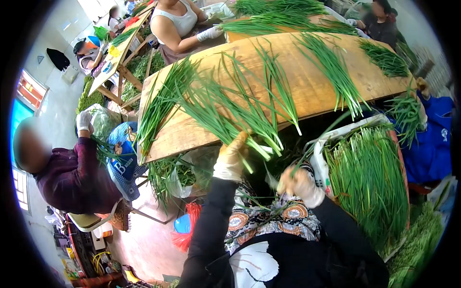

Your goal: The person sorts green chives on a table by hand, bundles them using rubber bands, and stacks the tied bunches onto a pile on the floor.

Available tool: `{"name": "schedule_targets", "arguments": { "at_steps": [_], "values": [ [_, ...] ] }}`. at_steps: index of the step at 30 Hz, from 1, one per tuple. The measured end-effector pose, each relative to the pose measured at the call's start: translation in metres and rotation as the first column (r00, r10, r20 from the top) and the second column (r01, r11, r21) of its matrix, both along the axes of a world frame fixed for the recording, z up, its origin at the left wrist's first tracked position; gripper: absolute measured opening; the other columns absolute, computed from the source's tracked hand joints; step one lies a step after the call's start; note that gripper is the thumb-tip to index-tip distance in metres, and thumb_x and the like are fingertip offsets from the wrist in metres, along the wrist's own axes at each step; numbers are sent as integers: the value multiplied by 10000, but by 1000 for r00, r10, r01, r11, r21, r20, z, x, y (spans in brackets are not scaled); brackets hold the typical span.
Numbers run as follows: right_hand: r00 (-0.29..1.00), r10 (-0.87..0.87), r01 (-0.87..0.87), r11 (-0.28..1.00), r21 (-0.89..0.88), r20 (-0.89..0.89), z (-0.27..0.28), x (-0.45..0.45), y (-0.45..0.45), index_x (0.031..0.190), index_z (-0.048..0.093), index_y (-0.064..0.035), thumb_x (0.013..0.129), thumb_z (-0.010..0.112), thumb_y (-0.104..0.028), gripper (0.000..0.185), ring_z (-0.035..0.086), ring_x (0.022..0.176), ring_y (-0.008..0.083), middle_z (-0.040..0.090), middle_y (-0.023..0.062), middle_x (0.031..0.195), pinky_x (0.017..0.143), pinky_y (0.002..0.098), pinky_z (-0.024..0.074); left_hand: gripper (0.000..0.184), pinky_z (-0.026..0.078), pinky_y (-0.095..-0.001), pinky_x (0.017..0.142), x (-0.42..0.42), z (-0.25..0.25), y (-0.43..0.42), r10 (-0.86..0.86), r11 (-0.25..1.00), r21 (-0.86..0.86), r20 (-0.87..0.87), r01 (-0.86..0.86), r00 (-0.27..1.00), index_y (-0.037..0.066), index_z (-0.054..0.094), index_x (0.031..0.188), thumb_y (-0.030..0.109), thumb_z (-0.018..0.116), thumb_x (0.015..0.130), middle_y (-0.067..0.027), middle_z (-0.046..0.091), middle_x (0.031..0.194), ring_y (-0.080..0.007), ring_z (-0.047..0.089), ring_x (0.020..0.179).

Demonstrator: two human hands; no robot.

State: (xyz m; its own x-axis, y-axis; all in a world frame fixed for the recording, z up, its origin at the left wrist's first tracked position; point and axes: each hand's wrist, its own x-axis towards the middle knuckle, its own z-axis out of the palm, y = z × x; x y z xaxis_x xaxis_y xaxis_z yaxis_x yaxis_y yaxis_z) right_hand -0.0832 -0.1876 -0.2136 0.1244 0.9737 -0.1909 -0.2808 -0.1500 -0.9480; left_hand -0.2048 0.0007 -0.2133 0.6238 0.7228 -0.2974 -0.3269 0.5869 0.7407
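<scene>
My left hand (232, 157), in a pale glove, grips the lower ends of a bunch of chives (211, 113) at the front edge of a wooden table (384, 91). The white stem ends stick out past my fingers to the right. My right hand (301, 186), gloved too, is pinched above my lap. A long single chive stalk (330, 128) slants up and right from its fingers. More loose chives (281, 89) and a thicker bunch (336, 72) lie across the table, with another pile (165, 98) at its left end.
A white crate (319, 161) packed with upright chives (367, 177) stands at my right. One co-worker (72, 173) sits at my left; another (180, 24) works across the table. Blue cloth (432, 139) hangs at far right. Red plastic strands (189, 228) lie by my left leg.
</scene>
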Motion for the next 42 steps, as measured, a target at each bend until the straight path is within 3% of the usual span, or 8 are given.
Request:
{"name": "schedule_targets", "arguments": {
  "at_steps": [2,4,7,12,20,25,32,42],
  "values": [
    [974,219,-212,972,-101,62,7,-5,-15,773,536,-83,850,527,-279,210,527,558,98,581,44,665,502,224,435,299,394,-194,476,-4,1,5,10,999,-37,-19,-10,1000,-13,588,973,203,634,771,-27,596,773,-90,491,556],
    [172,771,-760,500,-416,614,2,-4,-29,799,543,-70,839,542,-282,216,552,597,144,585,42,673,551,237,453,289,392,-192,471,-8,9,-3,-5,996,84,38,2,999,1,595,959,205,645,760,-36,611,814,-92,505,562],
    [983,158,-155,987,-39,89,34,3,-19,842,605,-57,801,569,-389,336,585,751,128,621,60,845,647,237,475,268,390,-196,480,-4,8,-8,-59,990,114,-176,80,983,18,597,913,201,678,734,-33,617,790,-92,516,568],
    [347,-144,-26,986,163,927,56,-1,41,798,565,-33,824,506,-446,418,535,546,115,579,59,682,548,215,445,261,420,-212,530,3,13,-21,12,1000,30,-112,-9,994,9,570,899,115,705,703,-49,607,795,-109,541,617],
    [961,79,-81,997,2,-266,11,32,56,907,599,-6,888,417,-234,292,521,566,74,610,37,693,521,165,382,213,402,-167,541,-25,26,-13,-197,960,125,-339,252,920,16,569,998,93,565,799,-79,635,865,-88,564,638],
    [931,-187,220,973,-73,313,23,18,39,787,571,-44,840,532,-229,196,515,513,76,559,21,618,453,212,383,261,365,-156,492,-53,15,-11,-47,960,247,-333,135,942,5,537,1018,92,593,779,-65,627,811,-92,575,669],
    [-94,-416,-159,903,399,905,30,-25,48,815,549,-59,683,601,-125,157,518,533,197,486,42,579,463,319,421,326,389,-231,519,-10,29,-34,32,969,247,-142,4,989,31,480,942,63,673,681,-11,541,754,-94,489,597],
    [385,405,-242,911,-333,829,-23,-17,-15,904,608,-61,853,508,-277,243,603,723,181,622,74,825,612,268,488,483,484,-312,800,-49,15,-8,7,997,78,172,-20,985,40,400,1145,-38,594,710,-138,548,1057,-220,577,893]
  ]
}}
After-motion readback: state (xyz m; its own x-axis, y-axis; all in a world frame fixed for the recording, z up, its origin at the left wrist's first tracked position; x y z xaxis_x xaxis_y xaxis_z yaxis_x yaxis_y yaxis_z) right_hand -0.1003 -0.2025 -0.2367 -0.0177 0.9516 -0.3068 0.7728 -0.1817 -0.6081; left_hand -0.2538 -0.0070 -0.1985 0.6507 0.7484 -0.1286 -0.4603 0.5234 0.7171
